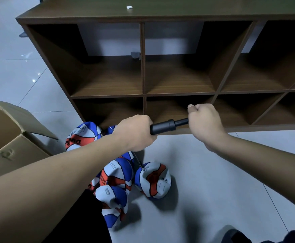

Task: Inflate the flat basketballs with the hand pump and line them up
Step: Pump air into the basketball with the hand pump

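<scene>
We hold the black pump [162, 128] level above the floor [213, 172]: left hand [134, 132] curled round its barrel, right hand [204, 120] curled round the handle end. Flat basketballs [152, 179] heaped on the floor below, between cardboard box [12, 146] and shelf [143, 67]; open tiles lie to their right.

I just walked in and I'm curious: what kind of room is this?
Probably a storeroom or sports-equipment room: a brown cubby shelf on a tiled floor, an open cardboard box, and flat basketballs heaped below it.

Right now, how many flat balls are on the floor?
5 in view: one ball by the shelf, three piled under the left arm, one apart. More may be hidden.
</scene>
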A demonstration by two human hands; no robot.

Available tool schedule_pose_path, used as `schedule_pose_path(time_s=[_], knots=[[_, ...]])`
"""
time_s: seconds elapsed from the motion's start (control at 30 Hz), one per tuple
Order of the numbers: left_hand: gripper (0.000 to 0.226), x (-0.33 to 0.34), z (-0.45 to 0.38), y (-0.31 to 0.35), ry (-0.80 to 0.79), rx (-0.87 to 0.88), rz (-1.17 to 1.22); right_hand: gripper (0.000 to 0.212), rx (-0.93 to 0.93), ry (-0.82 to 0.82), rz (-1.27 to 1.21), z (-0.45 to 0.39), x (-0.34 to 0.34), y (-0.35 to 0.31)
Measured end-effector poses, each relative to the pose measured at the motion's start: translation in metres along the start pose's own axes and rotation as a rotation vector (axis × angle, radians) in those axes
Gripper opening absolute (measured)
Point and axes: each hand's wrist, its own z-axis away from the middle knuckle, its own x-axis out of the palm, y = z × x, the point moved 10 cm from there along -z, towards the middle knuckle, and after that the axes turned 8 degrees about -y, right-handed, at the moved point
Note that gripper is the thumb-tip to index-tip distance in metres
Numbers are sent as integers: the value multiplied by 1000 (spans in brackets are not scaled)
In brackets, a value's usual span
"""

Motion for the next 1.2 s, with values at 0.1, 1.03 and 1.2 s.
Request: schedule_pose_path(time_s=[0.1,1.03,1.2], knots=[[25,1,2,5,-7,5,14,49,-27,-14,4,4,8,-2],[30,4,-9,-21,-80,18,87,46,49,6,-74,-29,-41,20],[31,1,-2,-6,-33,11,65,52,-88,136,-14,-7,-30,-3]])
